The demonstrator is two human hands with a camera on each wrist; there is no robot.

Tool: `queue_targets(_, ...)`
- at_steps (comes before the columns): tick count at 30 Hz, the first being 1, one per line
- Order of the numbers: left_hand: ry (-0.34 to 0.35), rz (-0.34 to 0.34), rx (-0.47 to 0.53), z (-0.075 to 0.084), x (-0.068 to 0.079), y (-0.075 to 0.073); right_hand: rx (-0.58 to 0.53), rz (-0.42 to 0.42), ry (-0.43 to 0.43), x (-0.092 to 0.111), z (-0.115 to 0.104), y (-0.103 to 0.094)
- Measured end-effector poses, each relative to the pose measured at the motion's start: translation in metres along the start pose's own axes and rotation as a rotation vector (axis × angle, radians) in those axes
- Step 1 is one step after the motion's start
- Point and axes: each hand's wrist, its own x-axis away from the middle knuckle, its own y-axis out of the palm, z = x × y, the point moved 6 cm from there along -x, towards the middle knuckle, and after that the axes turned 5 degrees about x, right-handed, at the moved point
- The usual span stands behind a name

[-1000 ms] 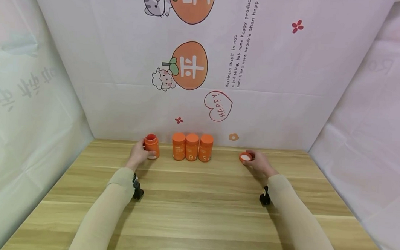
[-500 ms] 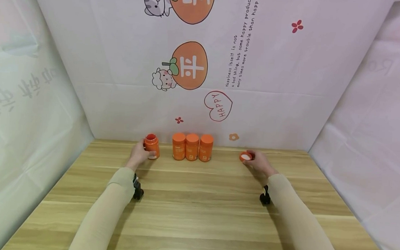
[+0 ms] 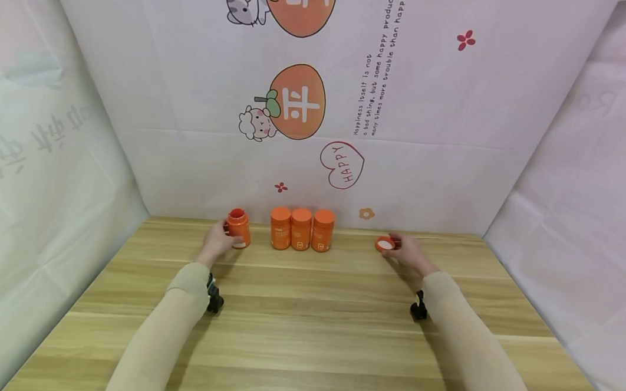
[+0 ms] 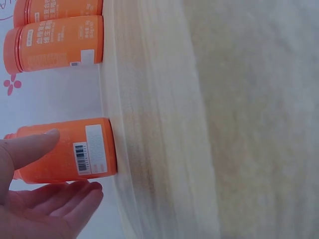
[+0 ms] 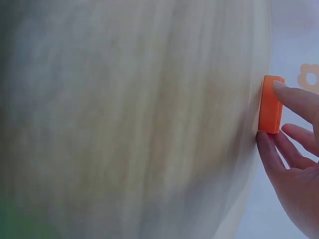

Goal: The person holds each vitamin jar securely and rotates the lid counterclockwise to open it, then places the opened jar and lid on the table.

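Observation:
At the back left of the wooden table, an uncapped orange pill bottle (image 3: 238,230) stands upright, its red mouth facing up. My left hand (image 3: 217,240) holds it, the thumb (image 4: 35,147) across its side and the other fingers along the opposite side, as the left wrist view shows. On the right lies an orange screw lid (image 3: 382,244), white inside up, flat on the table. My right hand (image 3: 409,254) pinches that lid by its rim between thumb and fingertips; in the right wrist view the lid (image 5: 270,107) shows edge-on.
Three capped orange bottles (image 3: 300,230) stand side by side at the back, between my hands. Behind them rises a white printed backdrop (image 3: 426,166); white sheets hang at both sides. The wooden tabletop (image 3: 306,325) stretches toward me.
My right wrist has shifted very slightly to the right, and the fingers sit a touch farther back on the lid. The left hand and bottle have stayed put.

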Motion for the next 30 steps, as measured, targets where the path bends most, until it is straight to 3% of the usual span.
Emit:
queue_targets(7, -0.003, 0.025, -0.039, 0.002, 0.009, -0.003, 0.008, -0.02, -0.01, 0.005, 0.002, -0.004)
queue_targets(15, -0.064, 0.036, -0.096, 0.0, 0.018, -0.007, 0.038, -0.009, -0.016, 0.016, -0.002, -0.008)
queue_targets(22, -0.034, 0.028, -0.159, -0.001, 0.026, -0.007, 0.085, 0.012, -0.054, 0.026, -0.009, -0.011)
queue_targets(30, -0.022, 0.015, -0.18, -0.002, 0.033, -0.007, 0.135, -0.042, -0.056, 0.039, -0.013, -0.012)
